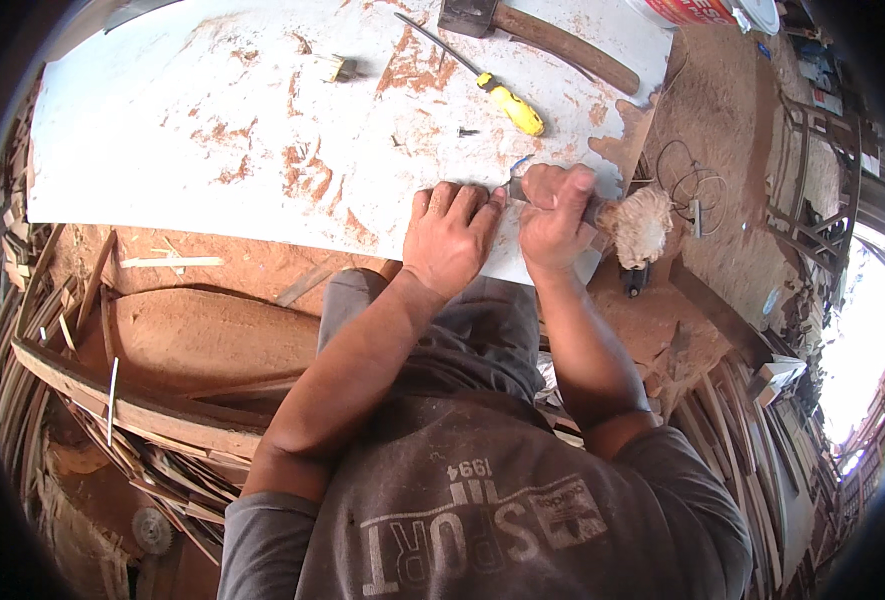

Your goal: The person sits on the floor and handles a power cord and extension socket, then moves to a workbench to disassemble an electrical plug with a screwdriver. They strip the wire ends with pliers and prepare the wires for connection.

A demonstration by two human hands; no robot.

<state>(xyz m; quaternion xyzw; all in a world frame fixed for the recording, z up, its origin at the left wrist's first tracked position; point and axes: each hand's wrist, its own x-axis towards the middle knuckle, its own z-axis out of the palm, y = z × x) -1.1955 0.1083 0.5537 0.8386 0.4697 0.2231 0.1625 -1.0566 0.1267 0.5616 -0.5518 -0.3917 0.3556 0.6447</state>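
Note:
My left hand [449, 232] lies palm down on the white bench top [142, 150], its fingers stretched forward and slightly bent. Its thumb reaches the metal blade of a chisel [645, 222]. My right hand [554, 215] is wrapped round that chisel, thumb up; the pale, frayed wooden butt sticks out to the right, while the palm hides most of the handle. Beyond my hands lie a yellow-handled screwdriver [514, 108] and a small dark metal piece [468, 132]. A wooden-handled hammer [567, 45] rests at the far edge.
Wood shavings [307, 175] are scattered over the bench top. A small brass-coloured piece [343, 69] lies farther left. At the far right stands a bucket [702, 12]; a thin wire [697, 185] is coiled below it. Curved wood [142, 400] and stacked strips [762, 470] flank me.

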